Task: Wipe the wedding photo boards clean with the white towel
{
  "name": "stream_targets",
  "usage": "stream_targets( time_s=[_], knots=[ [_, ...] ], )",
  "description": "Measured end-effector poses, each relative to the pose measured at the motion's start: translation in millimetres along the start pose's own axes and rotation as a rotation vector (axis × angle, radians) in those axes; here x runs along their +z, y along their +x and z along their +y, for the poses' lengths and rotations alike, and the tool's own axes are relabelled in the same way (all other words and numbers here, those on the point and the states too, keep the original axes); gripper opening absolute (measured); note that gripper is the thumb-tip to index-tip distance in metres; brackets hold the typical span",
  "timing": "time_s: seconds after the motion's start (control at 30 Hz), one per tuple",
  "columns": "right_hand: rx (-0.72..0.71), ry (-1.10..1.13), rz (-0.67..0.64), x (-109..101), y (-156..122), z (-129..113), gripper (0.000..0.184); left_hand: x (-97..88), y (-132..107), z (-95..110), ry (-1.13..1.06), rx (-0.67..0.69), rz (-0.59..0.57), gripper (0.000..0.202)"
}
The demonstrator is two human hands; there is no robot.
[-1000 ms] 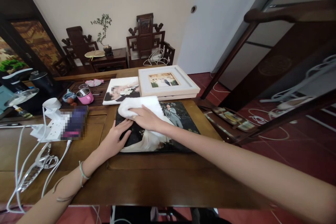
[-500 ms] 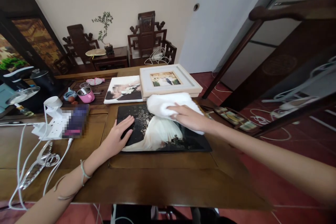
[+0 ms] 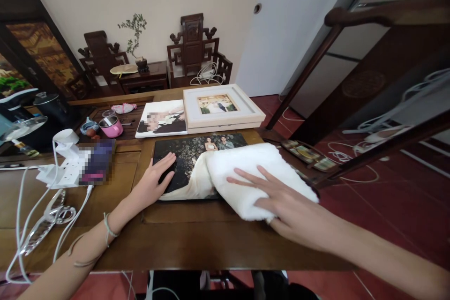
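Head view, right hand splayed atop cloth, now nearer, left hand flat on photo

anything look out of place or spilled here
No spill visible on the photo panel. The white cables look untidy: they sprawl around the claw clip and appear to droop off the table.

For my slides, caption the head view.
Left hand on a photo panel, right hand on a white cloth partly covering it.
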State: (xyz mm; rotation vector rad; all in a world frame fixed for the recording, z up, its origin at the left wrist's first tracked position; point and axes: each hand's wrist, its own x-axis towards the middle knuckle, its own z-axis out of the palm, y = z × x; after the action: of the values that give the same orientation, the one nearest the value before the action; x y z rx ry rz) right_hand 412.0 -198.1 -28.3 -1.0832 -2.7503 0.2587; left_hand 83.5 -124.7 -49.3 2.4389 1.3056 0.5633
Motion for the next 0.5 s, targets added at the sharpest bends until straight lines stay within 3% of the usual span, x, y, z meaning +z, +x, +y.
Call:
stream_targets(
  time_s=[0.27, 0.4, 0.5],
  knots=[
    [0.028, 0.053, -0.025, -14, 65, 68, 0.044, -3.5, 0, 1, -0.019, -0.004, -0.028, 0.045],
    [0.05, 0.059, 0.004, -14, 78, 77, 0.045, -3.0, 0, 0, -0.014, 0.001, -0.026, 0.045],
    [0.057, 0.063, 0.019, -11, 69, 67, 0.046, -2.2, 0, 0, -0.007, -0.001, -0.028, 0.045]
  ],
)
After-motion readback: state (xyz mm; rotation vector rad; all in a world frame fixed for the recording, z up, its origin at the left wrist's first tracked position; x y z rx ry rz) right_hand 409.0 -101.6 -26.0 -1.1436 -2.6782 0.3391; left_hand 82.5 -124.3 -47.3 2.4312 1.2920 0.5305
